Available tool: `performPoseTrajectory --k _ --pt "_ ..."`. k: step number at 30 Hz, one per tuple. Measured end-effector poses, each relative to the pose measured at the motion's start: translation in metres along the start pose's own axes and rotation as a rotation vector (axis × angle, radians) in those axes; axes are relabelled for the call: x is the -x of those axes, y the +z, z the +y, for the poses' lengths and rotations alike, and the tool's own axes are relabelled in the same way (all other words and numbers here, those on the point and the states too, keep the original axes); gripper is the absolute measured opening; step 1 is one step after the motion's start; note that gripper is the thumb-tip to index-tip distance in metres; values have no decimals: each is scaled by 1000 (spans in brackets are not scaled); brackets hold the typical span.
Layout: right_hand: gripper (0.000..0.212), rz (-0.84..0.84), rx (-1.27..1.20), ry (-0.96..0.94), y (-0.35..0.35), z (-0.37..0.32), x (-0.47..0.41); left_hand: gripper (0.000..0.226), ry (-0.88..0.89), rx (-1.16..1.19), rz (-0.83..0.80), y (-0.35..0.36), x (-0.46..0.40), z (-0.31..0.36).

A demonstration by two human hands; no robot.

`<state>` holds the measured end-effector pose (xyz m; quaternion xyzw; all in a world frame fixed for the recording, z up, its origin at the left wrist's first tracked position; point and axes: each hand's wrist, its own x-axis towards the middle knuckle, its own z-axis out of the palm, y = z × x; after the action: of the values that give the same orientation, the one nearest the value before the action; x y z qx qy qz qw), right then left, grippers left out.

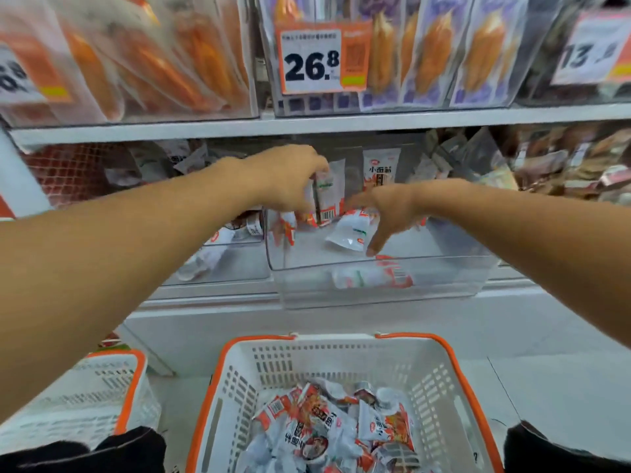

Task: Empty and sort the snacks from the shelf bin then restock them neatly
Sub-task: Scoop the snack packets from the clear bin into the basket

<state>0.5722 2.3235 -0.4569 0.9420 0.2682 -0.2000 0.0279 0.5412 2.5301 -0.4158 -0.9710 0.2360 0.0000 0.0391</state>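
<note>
Two loose white-and-orange snack packets sit low in the clear plastic shelf bin, and the nearer one, the crumpled white packet, lies just left of my right hand, whose grip is spread wide and has hold of nothing. My left hand is higher and further left, its grip pinched round an upright stack of white packets with their long axis vertical. I judge the right hand better placed for the loose ones; the white basket with orange rim waits below.

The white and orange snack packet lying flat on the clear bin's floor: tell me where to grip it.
Pinch the white and orange snack packet by its raised near end, coming from above through the clear plastic bin's open top; it looks to lie tilted, apart from the rest.
</note>
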Motion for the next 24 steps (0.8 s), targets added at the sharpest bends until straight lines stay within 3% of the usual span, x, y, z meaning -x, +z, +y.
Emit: performPoseTrajectory --k 3,6,8,12,14,16,19,21,24 --pt "129 -171 138 7 22 7 -42 109 -66 -219 -233 18 -33 -9" --pt "133 -210 289 -18 33 8 -57 131 -125 -298 -346 28 -49 -12" --pt "123 -196 217 2 35 14 -65 134 -132 -339 -365 34 -56 -14" --pt "55 0 58 132 34 40 -76 102 -96 -319 -245 42 -66 -21" --pt "62 -39 -1 171 35 46 -79 79 -76 -326 -182 44 -68 -21" --pt "89 -166 -101 214 33 44 -79 56 -68 -283 -150 48 -69 -23" --pt "112 -224 62 164 34 38 -78 42 -85 -180 -99 53 -72 -24" --pt "94 -136 7 149 38 38 -80 37 -95 -131 -27 53 -76 -21" --pt "49 15 53 157 38 39 -76 32 -101 -32 17 52 -74 -14"
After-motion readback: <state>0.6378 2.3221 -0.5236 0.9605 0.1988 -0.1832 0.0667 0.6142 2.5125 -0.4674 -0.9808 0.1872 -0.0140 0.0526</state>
